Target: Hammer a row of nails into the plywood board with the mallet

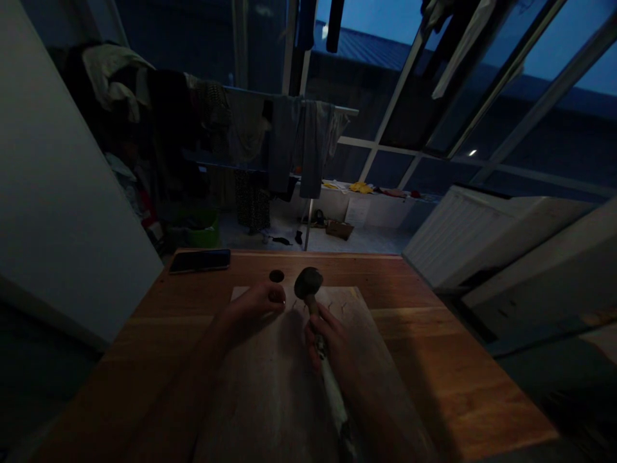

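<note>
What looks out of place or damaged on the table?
Nothing is spilled or clearly broken. The board lies flat on the table. Thin dark marks near its far edge, by the hammer in the right hand, could be cracks or nails; it is too dim to tell.

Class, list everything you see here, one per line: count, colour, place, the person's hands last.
table: one, orange-brown wood, foreground
board: one, pale wood, flat on the table under both hands
hammer: one, dark head, over the board's far end
phone: one, black, table's far left corner
small round object: one, dark, by the board's far edge
hanging clothes: several, grey and dark, rack beyond the table
tub: one, green, floor beyond the table
left hand: one, fingers pinched together on the board
right hand: one, gripping the hammer's handle
</note>
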The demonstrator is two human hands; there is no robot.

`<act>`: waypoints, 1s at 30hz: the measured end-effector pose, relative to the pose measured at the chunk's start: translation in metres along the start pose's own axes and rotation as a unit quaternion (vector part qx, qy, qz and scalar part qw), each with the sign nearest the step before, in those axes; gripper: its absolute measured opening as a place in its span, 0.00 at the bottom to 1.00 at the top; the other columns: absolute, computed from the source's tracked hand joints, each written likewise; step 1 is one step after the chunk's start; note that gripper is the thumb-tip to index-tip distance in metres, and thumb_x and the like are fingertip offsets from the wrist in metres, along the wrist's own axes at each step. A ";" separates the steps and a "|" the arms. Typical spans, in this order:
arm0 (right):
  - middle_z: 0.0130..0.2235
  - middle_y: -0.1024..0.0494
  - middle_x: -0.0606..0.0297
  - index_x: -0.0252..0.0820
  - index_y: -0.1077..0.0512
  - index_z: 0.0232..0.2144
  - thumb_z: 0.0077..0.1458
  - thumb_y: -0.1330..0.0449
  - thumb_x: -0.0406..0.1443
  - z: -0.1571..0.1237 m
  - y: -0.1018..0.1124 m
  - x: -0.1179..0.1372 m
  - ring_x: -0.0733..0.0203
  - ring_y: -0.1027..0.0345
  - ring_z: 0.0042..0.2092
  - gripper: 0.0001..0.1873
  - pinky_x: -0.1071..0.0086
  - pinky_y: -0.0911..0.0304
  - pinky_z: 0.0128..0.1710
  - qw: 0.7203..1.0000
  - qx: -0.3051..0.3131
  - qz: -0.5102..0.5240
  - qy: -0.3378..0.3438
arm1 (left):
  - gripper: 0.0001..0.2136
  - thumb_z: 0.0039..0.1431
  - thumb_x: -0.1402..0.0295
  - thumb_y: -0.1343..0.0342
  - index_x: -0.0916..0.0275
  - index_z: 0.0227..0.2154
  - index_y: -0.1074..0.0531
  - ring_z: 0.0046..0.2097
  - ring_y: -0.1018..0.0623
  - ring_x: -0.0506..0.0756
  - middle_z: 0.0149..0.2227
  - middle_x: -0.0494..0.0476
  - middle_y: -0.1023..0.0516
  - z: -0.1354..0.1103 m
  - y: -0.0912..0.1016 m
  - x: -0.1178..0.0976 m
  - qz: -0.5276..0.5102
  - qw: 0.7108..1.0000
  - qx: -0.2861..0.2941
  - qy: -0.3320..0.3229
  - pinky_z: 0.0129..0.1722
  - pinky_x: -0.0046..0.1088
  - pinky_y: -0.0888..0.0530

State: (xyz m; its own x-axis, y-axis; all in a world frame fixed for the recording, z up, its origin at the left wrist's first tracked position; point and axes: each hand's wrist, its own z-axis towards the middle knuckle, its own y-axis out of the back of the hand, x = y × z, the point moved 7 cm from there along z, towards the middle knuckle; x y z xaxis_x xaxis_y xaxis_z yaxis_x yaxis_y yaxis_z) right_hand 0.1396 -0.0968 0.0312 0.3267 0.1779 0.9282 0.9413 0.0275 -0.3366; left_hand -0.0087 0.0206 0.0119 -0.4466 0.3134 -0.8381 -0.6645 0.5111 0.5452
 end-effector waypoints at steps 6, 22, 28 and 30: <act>0.21 0.31 0.77 0.39 0.31 0.54 0.55 0.34 0.53 0.001 -0.004 -0.020 0.70 0.42 0.12 0.33 0.76 0.47 0.10 1.000 -0.001 -0.016 0.027 | 0.05 0.49 0.71 0.40 0.65 0.30 0.22 0.34 0.25 0.53 0.32 0.55 0.22 0.001 -0.001 0.000 0.003 1.000 -0.017 -0.020 0.34 0.26 0.31; 0.21 0.31 0.77 0.40 0.29 0.55 0.52 0.32 0.53 -0.001 -0.009 -0.031 0.70 0.43 0.13 0.35 0.76 0.46 0.10 0.999 0.037 -0.024 -0.017 | 0.08 0.51 0.71 0.41 0.65 0.33 0.20 0.38 0.22 0.57 0.35 0.58 0.18 -0.006 -0.001 -0.022 -0.074 0.996 -0.011 -0.046 0.40 0.30 0.28; 0.21 0.31 0.79 0.42 0.31 0.51 0.51 0.31 0.52 0.003 0.007 -0.020 0.71 0.44 0.11 0.31 0.77 0.50 0.08 0.998 -0.002 0.064 -0.001 | 0.11 0.48 0.67 0.36 0.62 0.34 0.28 0.34 0.27 0.53 0.33 0.52 0.25 -0.005 0.010 -0.015 0.027 0.999 -0.044 0.015 0.32 0.26 0.33; 0.21 0.31 0.79 0.44 0.31 0.50 0.51 0.31 0.50 0.005 0.017 -0.013 0.71 0.45 0.11 0.29 0.78 0.52 0.08 0.996 -0.004 0.087 0.019 | 0.10 0.50 0.65 0.37 0.62 0.34 0.29 0.33 0.28 0.52 0.32 0.50 0.26 -0.006 0.007 -0.032 0.071 0.996 -0.049 0.014 0.30 0.25 0.35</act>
State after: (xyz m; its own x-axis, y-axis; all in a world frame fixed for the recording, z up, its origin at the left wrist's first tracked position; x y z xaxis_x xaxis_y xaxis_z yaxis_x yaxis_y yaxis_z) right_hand 0.1508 -0.0932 0.0129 0.4877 0.1425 0.8613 0.8708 -0.0089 -0.4916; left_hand -0.0028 0.0098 0.0427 -0.5559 0.3537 -0.7523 -0.6484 0.3817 0.6586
